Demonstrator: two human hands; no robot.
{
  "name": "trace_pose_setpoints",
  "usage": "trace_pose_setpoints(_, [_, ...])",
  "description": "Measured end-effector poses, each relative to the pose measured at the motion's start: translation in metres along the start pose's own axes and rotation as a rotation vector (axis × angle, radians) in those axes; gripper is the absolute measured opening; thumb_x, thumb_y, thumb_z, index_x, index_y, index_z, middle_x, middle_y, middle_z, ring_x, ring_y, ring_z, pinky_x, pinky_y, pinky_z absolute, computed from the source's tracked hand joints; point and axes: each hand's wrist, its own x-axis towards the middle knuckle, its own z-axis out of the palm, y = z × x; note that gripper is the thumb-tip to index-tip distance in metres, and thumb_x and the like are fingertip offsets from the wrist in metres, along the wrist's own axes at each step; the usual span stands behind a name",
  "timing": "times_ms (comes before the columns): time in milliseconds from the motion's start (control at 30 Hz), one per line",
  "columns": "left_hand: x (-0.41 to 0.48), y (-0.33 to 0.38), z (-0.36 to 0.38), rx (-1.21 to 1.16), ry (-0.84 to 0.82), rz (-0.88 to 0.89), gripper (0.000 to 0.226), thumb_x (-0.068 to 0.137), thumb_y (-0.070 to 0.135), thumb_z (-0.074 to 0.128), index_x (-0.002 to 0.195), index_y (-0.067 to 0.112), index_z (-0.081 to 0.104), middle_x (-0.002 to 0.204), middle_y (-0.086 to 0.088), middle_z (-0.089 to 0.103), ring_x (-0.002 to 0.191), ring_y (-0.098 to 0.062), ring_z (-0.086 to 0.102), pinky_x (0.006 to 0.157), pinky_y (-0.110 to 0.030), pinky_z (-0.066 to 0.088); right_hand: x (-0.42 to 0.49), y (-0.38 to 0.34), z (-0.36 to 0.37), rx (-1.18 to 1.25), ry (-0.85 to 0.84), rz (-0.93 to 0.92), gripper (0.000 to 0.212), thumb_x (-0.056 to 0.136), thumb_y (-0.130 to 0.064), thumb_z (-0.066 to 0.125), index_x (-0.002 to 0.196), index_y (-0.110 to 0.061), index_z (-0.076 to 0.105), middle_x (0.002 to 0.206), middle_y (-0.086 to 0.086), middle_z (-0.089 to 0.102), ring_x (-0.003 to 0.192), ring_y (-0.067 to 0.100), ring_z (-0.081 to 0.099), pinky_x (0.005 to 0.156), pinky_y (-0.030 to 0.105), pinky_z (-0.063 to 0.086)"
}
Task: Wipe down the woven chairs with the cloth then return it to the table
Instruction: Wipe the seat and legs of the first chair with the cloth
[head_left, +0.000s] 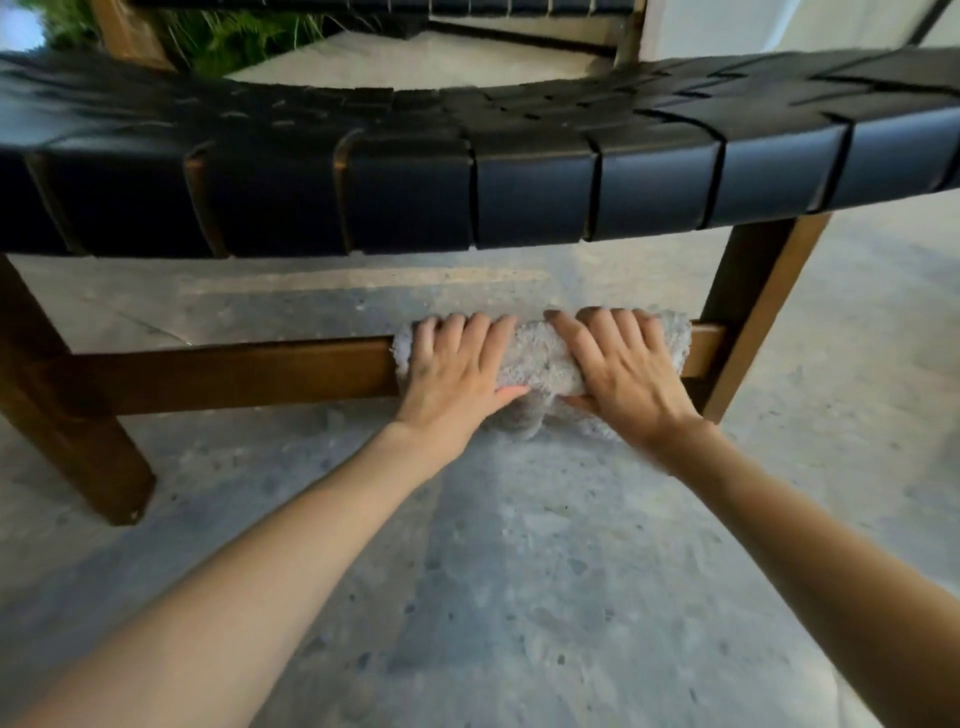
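Where the left leg (78, 441) of the woven chair (535, 202) stands on the concrete floor (519, 571), a brown wooden rail (234, 375) runs rightward, low beneath the black strap seat. Left hand (457, 370): fingers curled over the top of the rail, thumb underneath, gripping the cloth. Cloth (543, 358): grey, fluffy, wrapped round the right part of the rail; a fold hangs below, between the two thumbs. Right hand (626, 371): just beside the left, same grip, fingers over and thumb under, holding the cloth against the rail. Right leg (753, 301) stands just past the cloth's right edge.
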Motion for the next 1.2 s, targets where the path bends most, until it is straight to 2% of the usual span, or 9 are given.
trace_pose_setpoints(133, [0.039,0.054,-0.008,-0.294,-0.144,0.081,0.063,0.095,0.043,0.047,0.147,0.016,0.024,0.132,-0.006,0.044,0.116,-0.027,0.041,0.099,-0.038,0.026,-0.029,0.053,-0.008,-0.009,-0.124,0.077,0.07,0.09,-0.042,0.055,0.146,-0.007,0.033,0.122,0.02,0.052,0.107,0.038,0.051,0.102,0.046,0.032])
trace_pose_setpoints(300, [0.06,0.076,-0.01,-0.492,-0.108,0.027,0.05,0.101,0.028,0.038,0.148,0.022,0.024,0.139,-0.003,0.043,0.124,-0.024,0.038,0.101,-0.036,0.024,-0.044,0.067,-0.029,0.179,-0.133,0.083,0.071,0.086,-0.008,0.064,0.149,-0.013,0.032,0.148,0.011,0.042,0.134,0.03,0.04,0.112,0.027,0.015])
trace_pose_setpoints(367, [0.063,0.077,-0.018,-0.611,-0.065,0.015,0.049,0.099,0.019,0.044,0.146,0.023,0.032,0.134,-0.002,0.048,0.121,-0.023,0.042,0.101,-0.035,0.03,-0.052,0.072,-0.039,0.299,-0.093,0.103,0.06,0.083,-0.002,0.067,0.14,-0.01,0.048,0.14,0.009,0.052,0.126,0.03,0.05,0.108,0.029,0.031])
trace_pose_setpoints(467, [0.067,0.078,-0.036,-0.818,0.018,0.045,0.041,0.091,0.007,0.056,0.13,0.018,0.056,0.119,-0.006,0.057,0.112,-0.023,0.049,0.092,-0.03,0.039,-0.072,0.084,-0.054,0.413,-0.038,0.235,0.041,0.083,-0.007,0.065,0.124,-0.011,0.06,0.105,0.012,0.069,0.088,0.036,0.065,0.07,0.044,0.055])
trace_pose_setpoints(700, [0.088,0.099,-0.056,-1.09,-0.168,0.038,0.022,0.085,0.031,0.068,0.096,0.022,0.052,0.106,0.001,0.066,0.099,-0.014,0.062,0.075,-0.024,0.044,-0.128,0.134,-0.068,0.643,0.042,0.583,0.027,0.072,-0.024,0.082,0.091,-0.018,0.063,0.071,-0.023,0.058,0.063,-0.015,0.056,0.058,0.01,0.041])
trace_pose_setpoints(767, [0.093,0.107,-0.055,-1.083,-0.139,0.005,0.016,0.086,0.029,0.068,0.095,0.022,0.057,0.103,0.003,0.066,0.099,-0.014,0.06,0.077,-0.024,0.041,-0.132,0.141,-0.067,0.658,0.04,0.636,0.019,0.075,-0.027,0.079,0.09,-0.022,0.068,0.072,-0.017,0.062,0.064,-0.008,0.056,0.06,0.008,0.039])
trace_pose_setpoints(967, [0.105,0.134,-0.048,-0.787,0.091,-0.268,0.017,0.085,0.036,0.066,0.097,0.023,0.067,0.107,-0.005,0.053,0.104,-0.025,0.041,0.078,-0.025,0.017,-0.116,0.14,-0.05,0.385,0.058,0.862,0.02,0.087,-0.022,0.066,0.105,-0.021,0.073,0.092,0.004,0.044,0.095,0.024,0.039,0.076,0.025,0.021])
trace_pose_setpoints(1100, [0.108,0.144,-0.052,-0.914,0.125,-0.326,0.006,0.092,0.026,0.059,0.095,0.02,0.062,0.088,-0.001,0.067,0.085,-0.019,0.059,0.071,-0.027,0.041,-0.094,0.126,-0.048,0.566,0.157,0.992,0.019,0.088,-0.015,0.058,0.103,-0.02,0.069,0.085,0.006,0.071,0.078,0.024,0.064,0.073,0.04,0.053])
trace_pose_setpoints(1200, [0.11,0.146,-0.052,-1.017,0.131,-0.426,0.001,0.094,0.021,0.055,0.094,0.02,0.055,0.077,0.007,0.057,0.076,-0.015,0.058,0.058,-0.02,0.038,-0.075,0.118,-0.043,0.881,0.222,1.021,0.015,0.093,-0.016,0.057,0.104,-0.02,0.065,0.086,-0.005,0.066,0.077,0.009,0.066,0.075,0.038,0.058])
